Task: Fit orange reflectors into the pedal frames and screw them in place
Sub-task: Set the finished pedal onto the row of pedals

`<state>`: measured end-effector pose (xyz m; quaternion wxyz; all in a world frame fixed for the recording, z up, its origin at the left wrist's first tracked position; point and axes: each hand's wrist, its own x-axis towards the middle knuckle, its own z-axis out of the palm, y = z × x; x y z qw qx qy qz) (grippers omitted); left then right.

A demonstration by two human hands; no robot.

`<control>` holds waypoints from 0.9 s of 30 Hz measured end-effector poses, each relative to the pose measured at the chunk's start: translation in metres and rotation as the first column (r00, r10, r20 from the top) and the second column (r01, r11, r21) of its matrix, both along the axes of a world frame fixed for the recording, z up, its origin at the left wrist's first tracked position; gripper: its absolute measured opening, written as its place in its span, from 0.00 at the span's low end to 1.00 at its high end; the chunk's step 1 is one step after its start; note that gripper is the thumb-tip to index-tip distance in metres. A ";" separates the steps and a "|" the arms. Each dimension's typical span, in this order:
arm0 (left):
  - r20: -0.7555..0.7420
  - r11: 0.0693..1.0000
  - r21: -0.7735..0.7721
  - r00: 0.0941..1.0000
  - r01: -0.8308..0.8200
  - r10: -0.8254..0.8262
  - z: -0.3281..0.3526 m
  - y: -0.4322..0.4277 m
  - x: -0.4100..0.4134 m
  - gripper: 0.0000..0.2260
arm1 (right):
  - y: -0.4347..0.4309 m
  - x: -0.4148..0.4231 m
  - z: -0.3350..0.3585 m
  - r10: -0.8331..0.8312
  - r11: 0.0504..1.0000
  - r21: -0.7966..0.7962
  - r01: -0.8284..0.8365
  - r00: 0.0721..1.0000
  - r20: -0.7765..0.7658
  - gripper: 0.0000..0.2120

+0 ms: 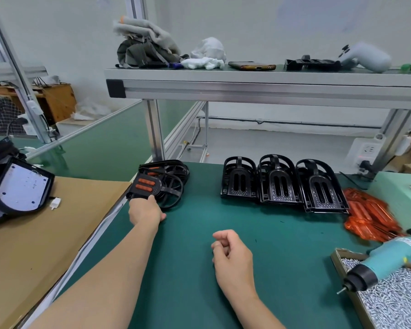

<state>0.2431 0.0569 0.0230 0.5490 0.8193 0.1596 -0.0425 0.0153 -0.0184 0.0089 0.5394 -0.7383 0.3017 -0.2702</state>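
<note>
The green-matted table [199,233] carries, at its far middle, a row of three empty black plastic pedal frames [280,184]. Their long axes run away from the person, with the rounded cage ends farthest. They lie ahead and to the right of the right hand [230,255], which hovers over bare mat with its fingers loosely curled and holding nothing. By my reading this hand is the nearer one for taking the next frame. At the far left edge is a heap of black frames. The topmost black frame with two orange reflector bars fitted [145,185] is met at its near end by the outstretched left hand [145,211]. The back of the hand hides its fingers, so whether they grip or only touch cannot be told. A blurred pile of loose orange plastic reflectors [368,217] lies right of the row. The cardboard tray of silver screws [394,302] is cut off at the corner, with a teal electric screwdriver [387,260] resting across it.
</note>
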 end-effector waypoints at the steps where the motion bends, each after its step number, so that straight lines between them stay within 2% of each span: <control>1: 0.021 1.000 0.017 1.000 0.004 -0.005 -0.001 -0.002 -0.005 0.14 | 0.000 0.000 0.001 0.000 1.000 0.005 0.000 1.000 0.000 0.10; 3: 0.091 0.995 0.089 0.995 0.036 -0.044 -0.004 -0.009 -0.019 0.13 | 0.000 -0.001 0.001 -0.003 1.000 0.020 0.003 1.000 0.003 0.10; 6: 0.278 0.980 0.166 0.948 0.112 -0.155 -0.004 -0.029 -0.050 0.08 | -0.001 -0.002 0.001 -0.069 0.993 0.105 0.060 0.994 0.085 0.11; 9: 0.454 0.900 0.271 0.780 0.340 -0.431 0.000 -0.061 -0.077 0.05 | -0.006 -0.005 0.001 -0.206 0.951 0.274 0.143 0.953 0.220 0.11; 11: 0.480 0.831 0.326 0.679 0.450 -0.556 0.003 -0.085 -0.083 0.07 | -0.014 -0.008 0.000 -0.298 0.918 0.343 0.197 0.915 0.273 0.11; 12: 0.455 0.823 0.304 0.685 0.480 -0.568 0.005 -0.095 -0.083 0.09 | -0.018 -0.009 0.000 -0.335 0.905 0.364 0.222 0.898 0.286 0.10; 14: 0.348 0.843 0.223 0.768 0.488 -0.537 0.008 -0.115 -0.078 0.13 | -0.024 -0.009 -0.001 -0.382 0.883 0.399 0.249 0.874 0.301 0.10; 16: 0.253 0.855 0.217 0.819 0.470 -0.515 0.006 -0.130 -0.069 0.14 | -0.026 -0.007 -0.002 -0.377 0.887 0.385 0.254 0.880 0.289 0.10; 21: 0.172 0.847 0.249 0.840 0.469 -0.515 0.003 -0.143 -0.052 0.11 | -0.024 -0.002 -0.004 -0.320 0.925 0.289 0.248 0.918 0.234 0.10; 27: 0.171 0.867 0.117 0.850 0.484 -0.497 0.009 -0.143 -0.048 0.07 | -0.023 -0.003 -0.002 -0.284 0.940 0.255 0.229 0.936 0.206 0.10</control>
